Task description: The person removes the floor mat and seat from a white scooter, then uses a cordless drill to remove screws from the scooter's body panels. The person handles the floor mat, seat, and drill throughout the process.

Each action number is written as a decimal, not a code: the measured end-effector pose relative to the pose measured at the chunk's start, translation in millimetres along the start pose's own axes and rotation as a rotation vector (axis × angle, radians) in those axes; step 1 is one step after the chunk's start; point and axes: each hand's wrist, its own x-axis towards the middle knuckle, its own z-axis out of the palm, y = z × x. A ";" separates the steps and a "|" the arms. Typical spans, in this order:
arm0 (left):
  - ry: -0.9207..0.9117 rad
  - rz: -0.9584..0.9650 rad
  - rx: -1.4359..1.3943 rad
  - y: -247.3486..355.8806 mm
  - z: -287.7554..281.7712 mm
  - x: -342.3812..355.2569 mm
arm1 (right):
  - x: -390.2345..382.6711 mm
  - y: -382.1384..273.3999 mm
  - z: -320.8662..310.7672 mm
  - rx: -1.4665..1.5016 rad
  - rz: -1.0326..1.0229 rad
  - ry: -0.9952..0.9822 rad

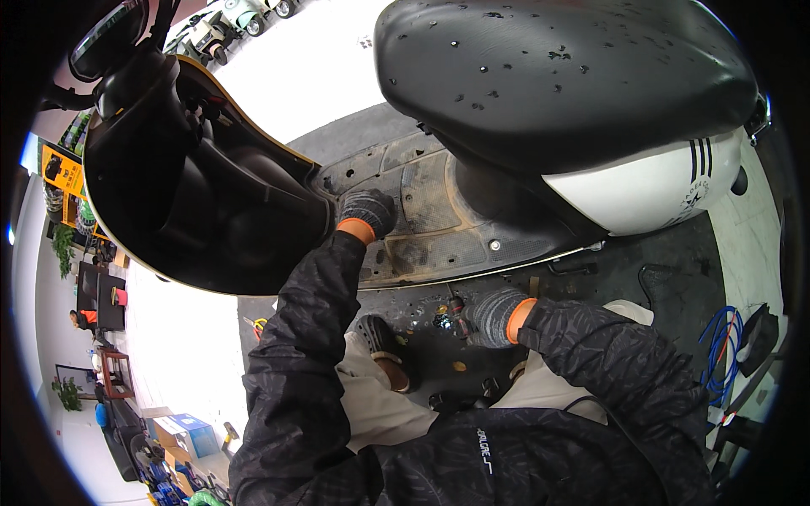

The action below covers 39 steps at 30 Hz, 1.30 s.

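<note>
The motor scooter [472,181] stands side-on directly before the person, handlebar end to the person's left, seat end to the right. From where I stand, the footboard [426,198] is soiled with brown dust over its textured panels; one bright round fastener [495,244] shows near its outer edge. The seat [565,76] is black, marked with scattered small dark spots, and the side panel [629,194] below it is white with black stripes. The inner leg shield [245,202] is black with a thin yellow edge.

Left hand [367,211]: gloved in dark grey with an orange cuff, at the front part of the footboard. Fingers curled inward; I cannot tell whether they grip anything, as the back of the hand hides them.

Right hand [498,318]: similarly gloved, below the near edge of the footboard and apart from it. Fingers closed around a dark hand tool [461,319] with red parts, its tip end directed toward the scooter; exact type unclear.

The person wears a dark patterned jacket [312,337], pale trousers [380,413] and a dark clog [375,337]. A black floor mat [675,261] lies beneath the scooter. A blue hose [721,354] lies coiled to the right.
</note>
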 end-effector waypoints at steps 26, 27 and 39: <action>0.171 -0.222 -0.215 -17.8 59.4 19.7 | 13.4 4.7 11.0 0.020 0.004 0.011; 0.166 -0.199 -0.194 -16.8 49.5 21.6 | 12.1 5.0 9.9 0.018 -0.006 0.000; 0.154 0.099 0.082 -0.2 12.2 30.5 | 3.3 4.6 5.4 0.017 -0.045 0.053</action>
